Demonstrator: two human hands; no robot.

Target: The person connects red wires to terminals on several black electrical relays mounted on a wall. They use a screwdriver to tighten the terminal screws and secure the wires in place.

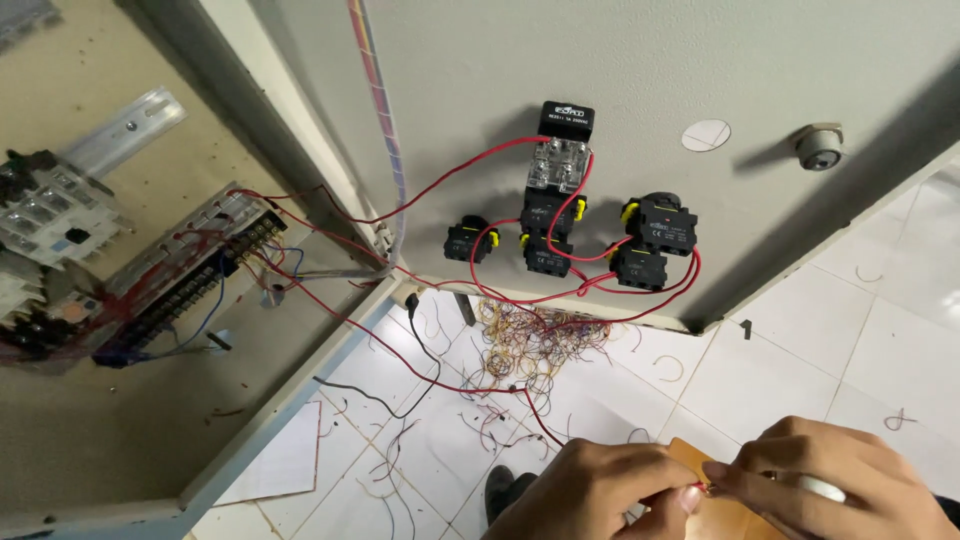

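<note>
Basically, red wire (540,420) end sits at bottom right, pinched between both hands' fingertips where they meet. Left hand (590,490) fingers clenched on it, thumb and forefinger tips closed at the wire end. Right hand (830,490) also curled tight, pinching the same spot from the right; a white object shows under its fingers, can't tell what. Brown card-like piece (700,465) lies just behind the fingertips.

Wire runs up-left from the fingers, over the white tiled floor (880,340) and the heap of wire scraps (520,345), to the cabinet.

Grey cabinet door (620,70), far centre: black contact blocks (555,245) with yellow tabs, small white label patches on their faces, red jumpers between them. Black rectangular cap with a white-print label tops the clear relay (562,150). Round white plug (706,134) and lock barrel (820,147) to the right.

Left: terminal strip (190,280), contactors (50,215), DIN rail (125,130). White paper sheet (280,460) on floor, near left.
</note>
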